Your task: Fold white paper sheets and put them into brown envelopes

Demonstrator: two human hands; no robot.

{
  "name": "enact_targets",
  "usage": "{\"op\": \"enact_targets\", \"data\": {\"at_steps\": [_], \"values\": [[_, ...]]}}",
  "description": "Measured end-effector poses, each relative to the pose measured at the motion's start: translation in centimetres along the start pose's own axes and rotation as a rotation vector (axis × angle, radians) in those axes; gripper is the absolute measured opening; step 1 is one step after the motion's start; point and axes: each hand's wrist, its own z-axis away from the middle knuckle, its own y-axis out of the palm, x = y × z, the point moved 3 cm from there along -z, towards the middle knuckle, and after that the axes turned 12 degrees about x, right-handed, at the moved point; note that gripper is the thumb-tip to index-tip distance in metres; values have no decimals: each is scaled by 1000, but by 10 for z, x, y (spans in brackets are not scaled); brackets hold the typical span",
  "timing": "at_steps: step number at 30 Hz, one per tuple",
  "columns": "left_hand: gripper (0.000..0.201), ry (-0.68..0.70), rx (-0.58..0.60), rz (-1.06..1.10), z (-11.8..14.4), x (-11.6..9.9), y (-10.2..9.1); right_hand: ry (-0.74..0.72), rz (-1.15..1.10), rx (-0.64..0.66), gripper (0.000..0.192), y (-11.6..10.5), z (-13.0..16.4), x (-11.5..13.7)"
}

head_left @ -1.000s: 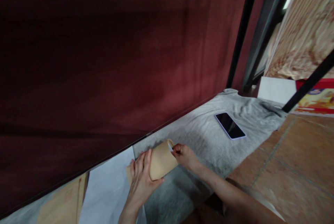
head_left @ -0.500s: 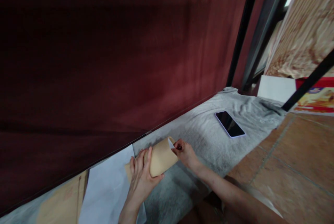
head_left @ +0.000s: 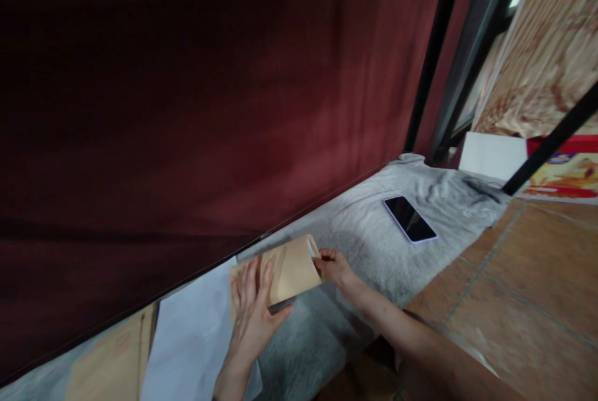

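Note:
A tan paper envelope (head_left: pixel 294 270) lies on a grey cloth (head_left: pixel 364 251), its mouth facing right. A sliver of white paper (head_left: pixel 311 248) shows inside the mouth. My left hand (head_left: pixel 255 301) rests flat over the envelope's left part with fingers spread and thumb apart. At the mouth, my right hand (head_left: pixel 332 265) has its fingers bent and closed on the edge of the envelope. Its fingertips are partly hidden, and whether they also grip the paper inside is unclear.
White sheets (head_left: pixel 187 332) and another tan envelope (head_left: pixel 112 357) lie to the left. A phone (head_left: pixel 411 219) lies on the cloth to the right. Behind rises a dark red curtain (head_left: pixel 233 108). Black poles (head_left: pixel 434 52), a printed box (head_left: pixel 565 170) and floor tiles (head_left: pixel 514 276) are at the right.
The envelope was bulged and curled open; now it lies flatter, with its mouth narrowed. My left hand has flattened on it, and my right hand has shifted slightly right along with the mouth.

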Motion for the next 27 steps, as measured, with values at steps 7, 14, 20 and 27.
{"op": "enact_targets", "data": {"at_steps": [7, 14, 20, 27], "values": [[63, -486, -316, 690, -3, -28, 15, -64, -209, -121, 35, -2, 3, 3], [31, -952, 8, 2016, -10, -70, 58, -77, -281, -131, 33, 14, 11, -15], [32, -895, -26, 2043, -17, -76, 56, -70, -267, -110, 34, 28, 15, -21], [25, -902, 11, 1977, -19, -61, 54, -120, -42, -20, 32, 25, 13, -1]]}}
